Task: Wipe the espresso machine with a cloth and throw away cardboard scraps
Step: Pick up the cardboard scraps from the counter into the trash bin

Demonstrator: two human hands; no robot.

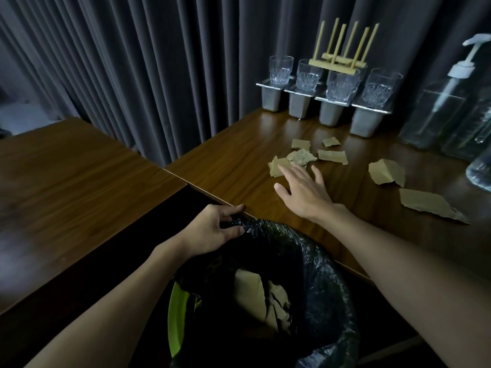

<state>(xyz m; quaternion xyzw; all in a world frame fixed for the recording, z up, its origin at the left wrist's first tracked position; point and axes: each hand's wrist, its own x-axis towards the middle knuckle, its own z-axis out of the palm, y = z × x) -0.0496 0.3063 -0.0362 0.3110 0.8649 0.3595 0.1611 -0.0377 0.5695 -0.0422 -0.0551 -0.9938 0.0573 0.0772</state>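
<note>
Nearest cardboard scrap [276, 168] is seen just ahead of right hand [303, 191], fingers spread, nothing held. Below-left, bin liner [322, 264] is pinched by left hand [214, 228].

A dark wooden table [239, 158] carries torn cardboard scraps [300, 156] scattered across its middle, a row of four grey holders [329, 115] along its far edge and clear pump bottles [435, 115] at the right, while a second wooden table [66, 181] stands just beside it on the left.

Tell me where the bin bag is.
Head view, bottom centre: the bin bag sits below the table edge, its rim gripped by the left hand.
</note>
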